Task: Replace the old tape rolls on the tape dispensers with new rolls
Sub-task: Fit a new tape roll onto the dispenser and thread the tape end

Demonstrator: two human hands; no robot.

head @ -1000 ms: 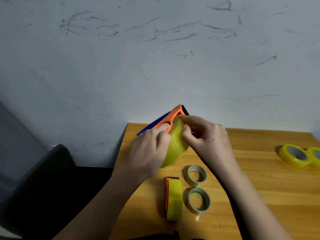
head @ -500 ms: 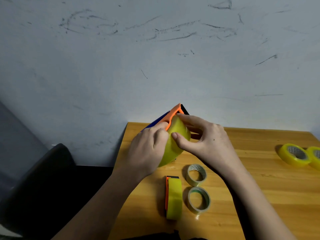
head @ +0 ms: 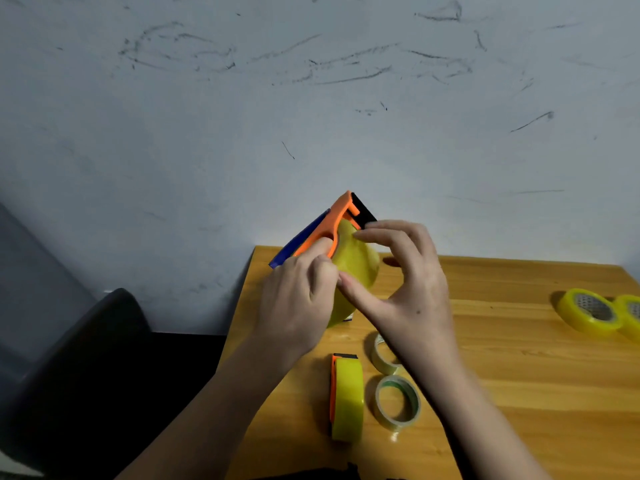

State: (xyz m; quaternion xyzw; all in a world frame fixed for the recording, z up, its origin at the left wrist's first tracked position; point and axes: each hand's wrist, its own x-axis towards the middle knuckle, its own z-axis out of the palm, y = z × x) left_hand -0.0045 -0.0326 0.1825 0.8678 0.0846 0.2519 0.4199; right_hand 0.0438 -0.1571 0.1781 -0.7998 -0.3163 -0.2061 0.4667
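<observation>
The left hand point(head: 298, 306) covers the lower part of the orange tape dispenser point(head: 337, 216). The right hand's wrist hides half of one thin tape roll point(head: 381, 356) on the table point(head: 519, 393). The rightmost yellow roll point(head: 632, 317) is cut off by the picture's edge.

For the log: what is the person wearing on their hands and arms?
Nothing shows. The left hand and right hand are bare, with no gloves, rings or watch visible, and both forearms are uncovered to the frame edge; no sleeves in view.
</observation>
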